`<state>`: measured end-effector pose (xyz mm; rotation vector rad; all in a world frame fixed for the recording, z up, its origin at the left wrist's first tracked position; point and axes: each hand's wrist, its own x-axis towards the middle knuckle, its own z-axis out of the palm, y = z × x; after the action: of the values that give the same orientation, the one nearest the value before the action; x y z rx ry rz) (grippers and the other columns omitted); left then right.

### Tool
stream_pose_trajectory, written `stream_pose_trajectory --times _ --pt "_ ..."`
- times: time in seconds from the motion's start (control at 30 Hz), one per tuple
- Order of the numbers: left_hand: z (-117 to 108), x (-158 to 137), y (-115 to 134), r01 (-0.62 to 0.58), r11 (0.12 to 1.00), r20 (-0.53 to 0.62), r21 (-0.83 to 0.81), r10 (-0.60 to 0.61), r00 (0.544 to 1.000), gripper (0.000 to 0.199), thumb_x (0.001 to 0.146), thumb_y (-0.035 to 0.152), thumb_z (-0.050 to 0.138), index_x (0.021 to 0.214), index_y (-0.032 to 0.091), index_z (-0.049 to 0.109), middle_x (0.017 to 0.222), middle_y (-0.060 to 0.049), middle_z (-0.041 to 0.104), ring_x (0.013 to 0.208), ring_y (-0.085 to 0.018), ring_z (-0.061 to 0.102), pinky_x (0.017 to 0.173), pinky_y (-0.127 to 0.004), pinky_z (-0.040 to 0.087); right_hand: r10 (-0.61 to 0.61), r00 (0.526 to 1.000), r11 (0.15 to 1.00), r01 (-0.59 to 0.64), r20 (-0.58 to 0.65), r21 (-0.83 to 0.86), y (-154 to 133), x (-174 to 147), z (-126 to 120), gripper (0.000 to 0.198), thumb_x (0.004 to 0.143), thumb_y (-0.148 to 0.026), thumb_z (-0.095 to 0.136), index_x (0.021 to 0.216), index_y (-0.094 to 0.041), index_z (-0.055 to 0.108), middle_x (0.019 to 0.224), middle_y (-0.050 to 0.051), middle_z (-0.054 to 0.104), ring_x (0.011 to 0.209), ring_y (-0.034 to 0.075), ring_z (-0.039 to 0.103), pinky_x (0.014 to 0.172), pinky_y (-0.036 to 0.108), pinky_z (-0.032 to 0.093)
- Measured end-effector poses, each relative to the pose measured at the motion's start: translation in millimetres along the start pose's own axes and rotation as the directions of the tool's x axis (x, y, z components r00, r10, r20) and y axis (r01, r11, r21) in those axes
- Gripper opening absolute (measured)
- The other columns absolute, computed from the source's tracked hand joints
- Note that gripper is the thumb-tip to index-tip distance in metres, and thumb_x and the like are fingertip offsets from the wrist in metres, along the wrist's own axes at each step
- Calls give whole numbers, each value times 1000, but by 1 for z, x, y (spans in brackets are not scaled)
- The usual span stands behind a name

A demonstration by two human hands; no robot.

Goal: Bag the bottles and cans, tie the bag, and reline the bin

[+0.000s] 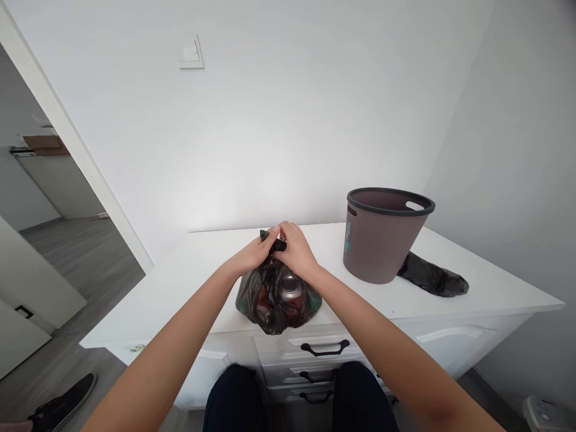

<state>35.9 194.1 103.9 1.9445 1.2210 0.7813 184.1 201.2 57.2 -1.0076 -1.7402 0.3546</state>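
Note:
A filled black plastic garbage bag (pixel 275 303) rests at the front edge of the white cabinet top (pixel 198 264). Through its thin film a shiny, can-like item and reddish and green shapes show. My left hand (pixel 252 253) grips the gathered neck of the bag from the left, and a dark tip of film sticks up beside the thumb. On the other side my right hand (pixel 294 246) is closed around the same bunched top, its fingertips close to those of the left. Part of the neck is hidden behind the fingers.
A brownish-purple trash bin (pixel 382 240) with a dark rim stands to the right. Behind its base lies a black roll of garbage bags (pixel 434 277). Drawers with black handles (pixel 324 347) are below the top. A light switch (pixel 191 55) sits on the wall; a shoe (pixel 63 402) shows lower left.

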Motion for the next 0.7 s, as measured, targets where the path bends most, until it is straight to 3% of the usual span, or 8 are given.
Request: stream_pose_trajectory --times 0.07,0.17,0.23,0.37,0.53,0.63,0.7 --pt "-1 -2 1 -60 997 43 46 59 997 75 94 80 34 129 20 64 98 -6 74 82 -24 66 79 -35 52 2 1000 999 -3 18 54 2 2 2 38 62 -11 58 96 -26 49 102 3 63 99 24 57 86 35 44" --pt "0 -6 3 -88 967 9 238 88 996 72 98 74 27 138 22 57 99 -7 74 80 -26 68 80 -38 51 103 988 981 -119 111 150 5 3 4 39 68 -16 61 102 -28 48 91 -2 64 86 22 61 76 32 45" --pt "2 -11 2 -113 920 -44 376 139 989 65 101 67 25 140 25 55 103 -8 74 89 -29 69 85 -40 50 155 980 977 -171 122 130 7 4 6 32 74 -18 61 102 -27 50 82 -3 64 78 22 61 71 31 44" --pt "7 -16 -4 -198 831 -100 520 289 952 52 105 53 25 136 26 57 132 -10 64 105 -29 68 91 -40 49 174 980 985 -175 98 0 12 4 12 23 80 -14 55 100 -23 62 84 2 70 82 23 64 76 32 45" --pt "11 -19 -11 -134 878 -172 460 237 956 48 105 53 25 122 25 61 124 -9 68 106 -28 67 94 -38 49 165 977 985 -155 136 -76 16 4 17 37 80 -4 48 104 -22 71 105 9 76 98 26 66 90 36 48" --pt "15 -21 -14 -73 932 -173 356 142 975 52 105 56 24 131 25 57 112 -8 74 102 -28 69 91 -39 50 190 974 981 -192 122 7 15 5 19 40 77 -2 47 102 -21 72 105 9 76 99 25 67 92 37 49" --pt "18 -22 -19 -7 950 -198 313 73 978 56 105 58 23 141 25 50 107 -9 75 98 -29 70 88 -40 50 235 966 956 -250 110 150 13 4 18 34 73 -4 52 93 -22 73 97 6 76 93 23 67 90 37 50"
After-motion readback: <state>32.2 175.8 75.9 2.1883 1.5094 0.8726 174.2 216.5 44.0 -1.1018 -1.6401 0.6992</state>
